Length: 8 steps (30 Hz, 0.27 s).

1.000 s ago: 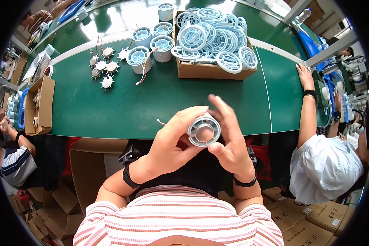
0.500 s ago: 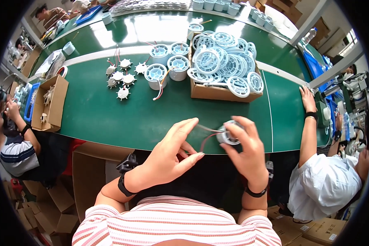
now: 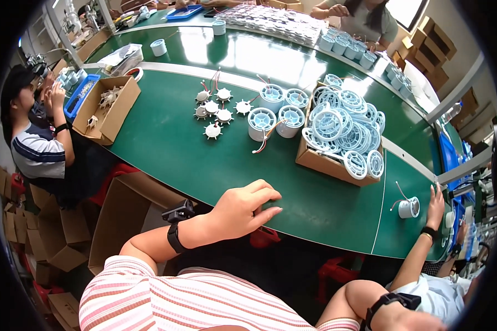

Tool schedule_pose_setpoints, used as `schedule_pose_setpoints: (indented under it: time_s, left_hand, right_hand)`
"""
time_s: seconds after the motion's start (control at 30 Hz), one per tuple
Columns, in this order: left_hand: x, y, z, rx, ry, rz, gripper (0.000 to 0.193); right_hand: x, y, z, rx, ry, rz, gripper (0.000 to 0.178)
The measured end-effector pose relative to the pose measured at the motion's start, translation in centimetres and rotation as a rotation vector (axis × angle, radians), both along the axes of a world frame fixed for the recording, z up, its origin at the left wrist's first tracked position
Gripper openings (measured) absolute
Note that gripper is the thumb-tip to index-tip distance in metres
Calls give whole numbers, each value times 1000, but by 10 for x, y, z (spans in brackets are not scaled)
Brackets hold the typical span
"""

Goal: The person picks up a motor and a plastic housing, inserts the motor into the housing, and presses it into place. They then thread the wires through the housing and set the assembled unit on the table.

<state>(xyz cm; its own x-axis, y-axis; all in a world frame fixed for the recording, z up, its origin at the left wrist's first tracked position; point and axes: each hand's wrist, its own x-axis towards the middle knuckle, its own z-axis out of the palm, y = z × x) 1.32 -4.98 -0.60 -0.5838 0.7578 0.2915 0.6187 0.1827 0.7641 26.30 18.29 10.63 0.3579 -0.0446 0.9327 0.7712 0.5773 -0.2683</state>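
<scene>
A: Moved since half a second back: hands split apart, round white part gone from between them. Left hand point(image 3: 246, 208) dropped onto the near edge of the green surface point(image 3: 165, 149). Right hand point(image 3: 417, 324) sunk to the bottom rim of the shot.

B: Left hand state?

A: Empty. Palm down, fingers loosely curled, tips resting on the surface edge. Black wristband point(image 3: 175, 237) behind it.

B: Right?

A: Cut off by the frame below its black strap. Can't tell if clenched, slack or holding the part.

B: Nearest pieces then?

A: White drums point(image 3: 261, 122) with blue spoked tops, standing upright mid-surface, well apart from the left hand, straight ahead of it. Red-and-white wire point(image 3: 262, 140) trailing off the front one toward the hand.

B: Handling?

A: Probably light, stiff moulded plastic. Spokes thin, likely to crack if pressed. Wire likely to snag. Best taken around the plain side wall, not by top or lead.

B: Further out?

A: Cardboard box point(image 3: 328, 165) just right of the drums, heaped with blue-white spoked rings point(image 3: 337, 124). Small toothed pieces point(image 3: 212, 131) to the left. Co-worker's hand point(image 3: 436, 201) far right, beside a small white spool point(image 3: 408, 208).
</scene>
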Motion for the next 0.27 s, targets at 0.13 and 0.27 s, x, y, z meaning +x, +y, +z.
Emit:
schedule_pose_setpoints:
  time_s: [0.13, 0.27]
  left_hand:
    - [1, 4, -3, 71, 114, 9, 20]
    - [2, 7, -8, 112, 160, 20, 21]
  right_hand:
    - [-50, 213, -32, -729, -1152, 555, 38]
    - [62, 261, -54, -965, -1710, 747, 49]
